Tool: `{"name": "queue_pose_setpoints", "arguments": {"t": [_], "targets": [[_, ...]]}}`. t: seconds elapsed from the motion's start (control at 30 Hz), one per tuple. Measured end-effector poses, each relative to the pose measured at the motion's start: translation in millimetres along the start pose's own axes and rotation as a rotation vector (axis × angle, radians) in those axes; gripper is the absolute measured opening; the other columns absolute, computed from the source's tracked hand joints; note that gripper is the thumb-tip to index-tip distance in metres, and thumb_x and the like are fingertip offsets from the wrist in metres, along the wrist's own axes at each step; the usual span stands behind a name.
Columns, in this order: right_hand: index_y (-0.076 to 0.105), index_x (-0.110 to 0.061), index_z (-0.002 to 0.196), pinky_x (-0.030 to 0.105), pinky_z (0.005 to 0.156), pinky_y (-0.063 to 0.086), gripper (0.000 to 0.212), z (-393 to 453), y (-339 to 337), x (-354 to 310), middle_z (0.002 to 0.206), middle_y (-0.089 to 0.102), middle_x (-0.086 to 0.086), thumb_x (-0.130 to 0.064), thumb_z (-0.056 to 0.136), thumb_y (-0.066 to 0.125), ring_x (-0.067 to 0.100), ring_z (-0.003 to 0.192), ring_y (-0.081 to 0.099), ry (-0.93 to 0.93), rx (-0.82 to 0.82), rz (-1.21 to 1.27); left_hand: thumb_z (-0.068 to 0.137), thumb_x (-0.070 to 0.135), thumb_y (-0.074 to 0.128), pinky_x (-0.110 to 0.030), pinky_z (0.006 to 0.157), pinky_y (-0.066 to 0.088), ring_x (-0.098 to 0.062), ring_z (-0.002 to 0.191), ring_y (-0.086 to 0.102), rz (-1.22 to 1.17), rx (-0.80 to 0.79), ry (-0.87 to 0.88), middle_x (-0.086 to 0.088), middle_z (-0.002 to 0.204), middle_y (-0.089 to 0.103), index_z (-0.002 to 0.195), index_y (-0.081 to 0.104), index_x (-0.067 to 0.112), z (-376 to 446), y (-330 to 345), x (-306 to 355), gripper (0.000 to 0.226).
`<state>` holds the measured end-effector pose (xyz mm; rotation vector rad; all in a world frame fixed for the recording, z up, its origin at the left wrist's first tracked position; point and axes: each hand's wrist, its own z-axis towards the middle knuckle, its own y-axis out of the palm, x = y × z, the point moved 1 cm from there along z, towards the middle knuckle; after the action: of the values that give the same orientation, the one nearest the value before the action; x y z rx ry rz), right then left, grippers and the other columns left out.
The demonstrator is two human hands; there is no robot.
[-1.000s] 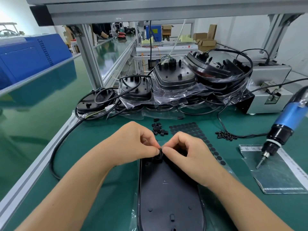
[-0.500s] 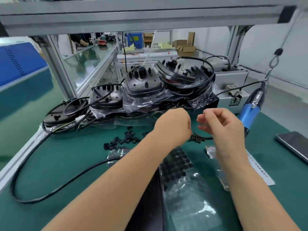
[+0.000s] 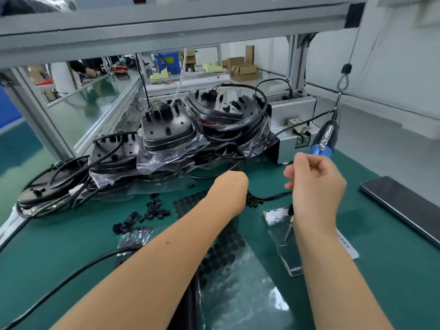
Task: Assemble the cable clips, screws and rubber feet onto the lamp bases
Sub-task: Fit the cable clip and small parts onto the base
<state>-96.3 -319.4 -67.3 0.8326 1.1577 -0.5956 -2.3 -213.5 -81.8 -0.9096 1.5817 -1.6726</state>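
Your left hand [image 3: 232, 190] reaches down over the screws [image 3: 254, 201], grip hidden; your right hand [image 3: 314, 184], loosely curled and empty, nears the hanging screwdriver [image 3: 325, 139]

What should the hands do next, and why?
Probably the left hand should pinch one screw from the small pile of screws it reaches over. The right hand is raised in front of the hanging blue screwdriver, fingers loosely curled and not gripping it, so it looks ready to take the tool once a screw is picked.
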Motion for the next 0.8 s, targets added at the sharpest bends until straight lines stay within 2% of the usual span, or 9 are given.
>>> {"name": "queue_pose_setpoints", "arguments": {"t": [0.17, 0.27, 0.33, 0.43, 0.5, 0.57, 0.63, 0.7, 0.8], "targets": [[0.063, -0.018, 0.08, 0.024, 0.055, 0.044, 0.01, 4, -4, 2, 0.063, 0.066, -0.003, -0.02, 0.087, 0.057, 0.004, 0.052, 0.055, -0.019, 0.084, -0.031, 0.086, -0.002, 0.058, -0.029, 0.065, 0.041, -0.022, 0.071, 0.044, -0.034, 0.046, -0.017, -0.005, 0.081, 0.052, 0.079, 0.049, 0.015, -2, 2, -4, 0.021], [0.062, -0.019, 0.079, 0.027, 0.059, 0.045, 0.009, 7, -8, 6, 0.067, 0.065, 0.0, -0.021, 0.085, 0.056, 0.007, 0.058, 0.056, -0.032, 0.142, -0.087, 0.086, 0.003, 0.055, -0.033, 0.067, 0.049, -0.022, 0.07, 0.046, -0.079, 0.074, -0.033, -0.006, 0.08, 0.057, 0.077, 0.052, 0.016, -6, 0, -4, 0.016], [0.06, -0.022, 0.075, 0.026, 0.061, 0.043, 0.01, 12, -12, 8, 0.067, 0.06, -0.004, -0.021, 0.084, 0.055, 0.01, 0.061, 0.053, -0.025, 0.192, -0.143, 0.08, 0.007, 0.056, -0.03, 0.065, 0.048, -0.021, 0.068, 0.043, -0.157, 0.125, -0.058, -0.005, 0.073, 0.053, 0.071, 0.051, 0.016, -10, -5, -4, 0.014], [0.06, -0.019, 0.077, 0.031, 0.067, 0.045, 0.008, 19, -16, 13, 0.072, 0.057, -0.008, -0.019, 0.084, 0.055, 0.014, 0.067, 0.052, 0.03, 0.241, -0.202, 0.075, 0.011, 0.062, -0.02, 0.056, 0.046, -0.016, 0.058, 0.048, -0.416, 0.167, -0.135, -0.003, 0.065, 0.06, 0.057, 0.054, 0.018, -17, -16, -7, 0.02], [0.058, -0.021, 0.078, 0.035, 0.073, 0.049, 0.007, 21, -18, 16, 0.077, 0.058, -0.009, -0.021, 0.085, 0.056, 0.017, 0.075, 0.056, 0.082, 0.26, -0.189, 0.071, 0.011, 0.064, -0.013, 0.042, 0.039, -0.002, 0.047, 0.049, -0.64, 0.147, -0.201, 0.003, 0.06, 0.066, 0.059, 0.06, 0.015, -23, -20, -8, 0.014], [0.055, -0.019, 0.084, 0.031, 0.069, 0.047, 0.011, 22, -19, 20, 0.079, 0.055, -0.011, -0.03, 0.087, 0.059, 0.016, 0.077, 0.057, 0.124, 0.272, -0.186, 0.07, 0.01, 0.065, -0.013, 0.043, 0.042, 0.0, 0.044, 0.051, -0.846, 0.08, -0.246, 0.001, 0.056, 0.068, 0.064, 0.066, 0.011, -30, -23, -7, 0.006], [0.053, -0.015, 0.089, 0.021, 0.056, 0.039, 0.033, 23, -17, 25, 0.075, 0.051, -0.008, -0.047, 0.086, 0.06, 0.008, 0.064, 0.053, 0.181, 0.209, -0.243, 0.071, 0.004, 0.067, -0.018, 0.051, 0.049, -0.009, 0.054, 0.058, -1.027, -0.008, -0.268, -0.003, 0.059, 0.07, 0.067, 0.071, 0.008, -36, -22, -5, 0.007], [0.052, -0.015, 0.085, 0.017, 0.048, 0.04, 0.042, 20, -13, 27, 0.069, 0.052, -0.002, -0.056, 0.084, 0.063, 0.005, 0.049, 0.05, 0.294, 0.068, -0.196, 0.075, 0.0, 0.069, -0.019, 0.054, 0.049, -0.015, 0.059, 0.059, -1.155, -0.085, -0.267, -0.007, 0.064, 0.07, 0.07, 0.073, 0.006, -44, -23, -3, 0.008], [0.056, -0.009, 0.087, 0.025, 0.049, 0.051, 0.03, 16, -6, 21, 0.072, 0.06, 0.007, -0.038, 0.09, 0.067, 0.013, 0.053, 0.059, 0.453, -0.057, 0.141, 0.085, 0.002, 0.068, -0.016, 0.057, 0.049, -0.011, 0.06, 0.06, -1.296, -0.203, -0.235, -0.006, 0.069, 0.071, 0.081, 0.073, 0.006, -62, -24, -2, 0.008]]}}
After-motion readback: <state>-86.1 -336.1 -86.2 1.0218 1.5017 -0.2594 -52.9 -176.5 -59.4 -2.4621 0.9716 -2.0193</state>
